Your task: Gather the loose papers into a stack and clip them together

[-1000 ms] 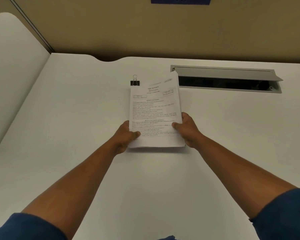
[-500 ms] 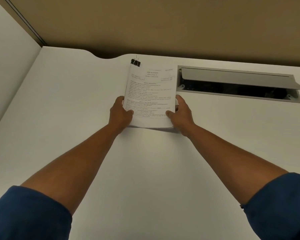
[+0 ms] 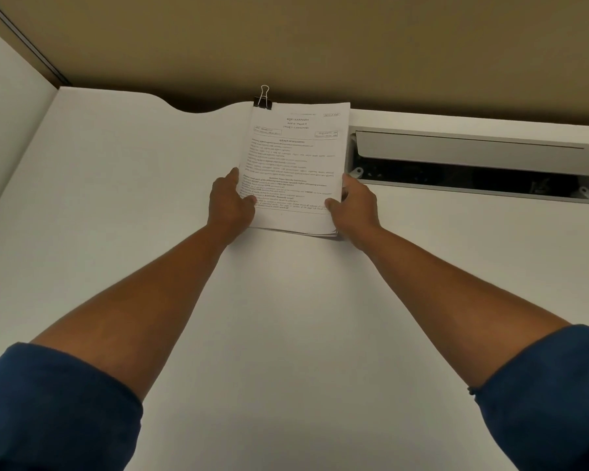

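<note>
A stack of printed white papers [image 3: 295, 158] is held raised above the white desk [image 3: 116, 215], its sheets squared together. My left hand [image 3: 230, 205] grips the stack's lower left edge, thumb on the top sheet. My right hand [image 3: 354, 207] grips the lower right edge the same way. A black binder clip [image 3: 262, 102] with silver wire handles shows at the stack's top left corner; whether it grips the papers or sits on the desk behind them I cannot tell.
An open grey cable hatch [image 3: 473, 158] with a dark slot lies in the desk just right of the papers. A tan partition wall [image 3: 320, 45] runs along the desk's far edge. A white side panel [image 3: 11, 130] stands at the left.
Both hands have lifted the papers off the desk and carried them farther away, toward the binder clip. The skewed sheets now line up into one even stack.
</note>
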